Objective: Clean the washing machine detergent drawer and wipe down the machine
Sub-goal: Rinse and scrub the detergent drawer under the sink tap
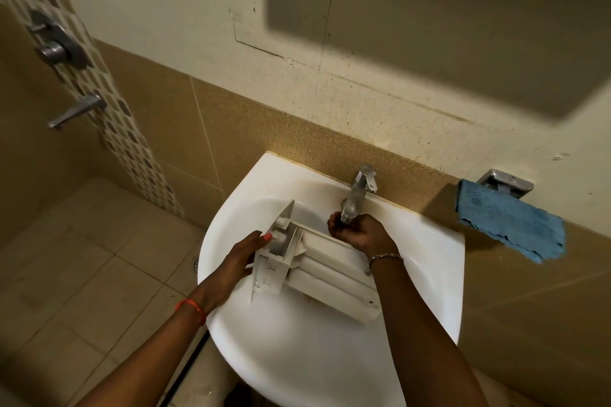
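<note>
l hand grips detergent drawer end over sink; r hand fingers cupped under tap.

One head-worn view looks steeply down, close over the sink, facing the tiled wall.

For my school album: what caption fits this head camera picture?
Left hand steadies the detergent drawer in the sink; right hand under the tap.
</note>
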### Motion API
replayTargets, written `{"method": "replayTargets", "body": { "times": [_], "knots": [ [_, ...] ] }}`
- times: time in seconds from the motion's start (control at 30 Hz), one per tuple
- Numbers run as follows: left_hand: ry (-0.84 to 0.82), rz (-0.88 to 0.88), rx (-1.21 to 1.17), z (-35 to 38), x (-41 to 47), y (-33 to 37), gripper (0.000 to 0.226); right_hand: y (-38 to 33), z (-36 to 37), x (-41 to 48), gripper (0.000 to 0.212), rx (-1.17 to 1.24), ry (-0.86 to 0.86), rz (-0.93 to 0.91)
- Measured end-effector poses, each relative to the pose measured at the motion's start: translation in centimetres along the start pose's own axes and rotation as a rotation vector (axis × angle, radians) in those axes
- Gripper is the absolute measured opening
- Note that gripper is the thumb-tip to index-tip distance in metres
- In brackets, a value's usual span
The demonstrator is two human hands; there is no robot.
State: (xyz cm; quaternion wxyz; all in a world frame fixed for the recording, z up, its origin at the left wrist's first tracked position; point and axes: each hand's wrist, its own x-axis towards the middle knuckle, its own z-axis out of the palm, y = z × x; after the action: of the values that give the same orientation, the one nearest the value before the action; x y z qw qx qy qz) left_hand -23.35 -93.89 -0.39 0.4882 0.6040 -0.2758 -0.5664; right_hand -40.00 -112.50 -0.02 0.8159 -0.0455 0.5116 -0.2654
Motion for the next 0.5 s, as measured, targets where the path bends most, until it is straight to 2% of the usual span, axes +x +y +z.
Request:
{"method": "replayTargets", "body": {
  "times": [0.23,0.4,0.5],
  "knots": [
    [-0.019,-0.049,0.023,-0.7,0.4,-0.2,0.098,-1.3,-2.0,-1.6,0.019,-0.083,-0.006,-0.048],
    [-0.009,-0.027,0.003,-0.3,0.4,0.0,0.078,-2.3,-3.4,-3.1,0.025,-0.116,-0.007,-0.059],
    [0.004,-0.017,-0.013,-0.4,0.5,-0.1,0.086,-2.6,-3.2,-4.5,0.038,-0.199,-0.093,-0.066]
  ]
}}
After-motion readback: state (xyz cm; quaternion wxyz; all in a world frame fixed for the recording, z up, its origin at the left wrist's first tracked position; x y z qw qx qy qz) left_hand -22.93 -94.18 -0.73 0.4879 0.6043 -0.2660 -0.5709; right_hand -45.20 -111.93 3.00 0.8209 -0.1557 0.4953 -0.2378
